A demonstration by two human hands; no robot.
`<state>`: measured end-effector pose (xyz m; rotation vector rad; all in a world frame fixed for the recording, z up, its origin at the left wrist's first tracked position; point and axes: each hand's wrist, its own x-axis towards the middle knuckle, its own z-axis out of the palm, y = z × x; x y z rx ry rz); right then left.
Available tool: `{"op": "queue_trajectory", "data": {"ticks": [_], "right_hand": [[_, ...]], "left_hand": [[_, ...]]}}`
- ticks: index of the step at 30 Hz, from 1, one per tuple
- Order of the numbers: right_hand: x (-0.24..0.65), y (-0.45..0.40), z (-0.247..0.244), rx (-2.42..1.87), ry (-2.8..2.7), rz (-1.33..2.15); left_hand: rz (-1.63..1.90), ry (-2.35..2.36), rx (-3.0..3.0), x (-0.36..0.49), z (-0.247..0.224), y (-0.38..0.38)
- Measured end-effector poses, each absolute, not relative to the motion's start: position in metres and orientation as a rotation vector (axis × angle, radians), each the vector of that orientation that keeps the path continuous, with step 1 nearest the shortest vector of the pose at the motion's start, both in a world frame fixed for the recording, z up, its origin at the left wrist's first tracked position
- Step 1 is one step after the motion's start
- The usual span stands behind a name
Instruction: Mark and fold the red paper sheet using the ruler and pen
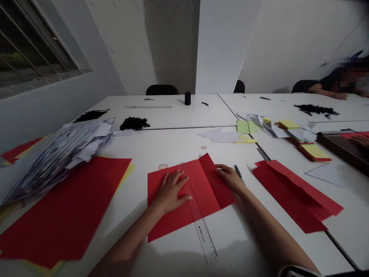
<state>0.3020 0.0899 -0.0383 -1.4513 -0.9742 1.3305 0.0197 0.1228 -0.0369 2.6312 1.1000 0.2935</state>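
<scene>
My left hand lies flat with spread fingers on a red sheet of paper. Its thumb and fingertips rest on a clear plastic ruler that lies slantwise across the sheet and sticks out past its near edge. A crease divides the sheet, and its right flap is tilted up. At that flap's outer edge my right hand holds the paper between thumb and fingers; part of the grip is hidden. A pen lies just beyond my right wrist.
Left are large red sheets under a heap of paper strips. Folded red paper lies right, sticky-note pads beyond it. Black cord bundles and a black spool are farther back. Another person's arm rests far right.
</scene>
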Motion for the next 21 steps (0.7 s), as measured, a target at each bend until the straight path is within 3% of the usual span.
{"op": "queue_trajectory", "data": {"ticks": [21], "right_hand": [[0.3036, 0.0903, -0.0405, -1.459, -0.999, 1.301]], "left_hand": [[0.298, 1.064, 2.623, 0.0162, -0.0380, 0.1259]]}}
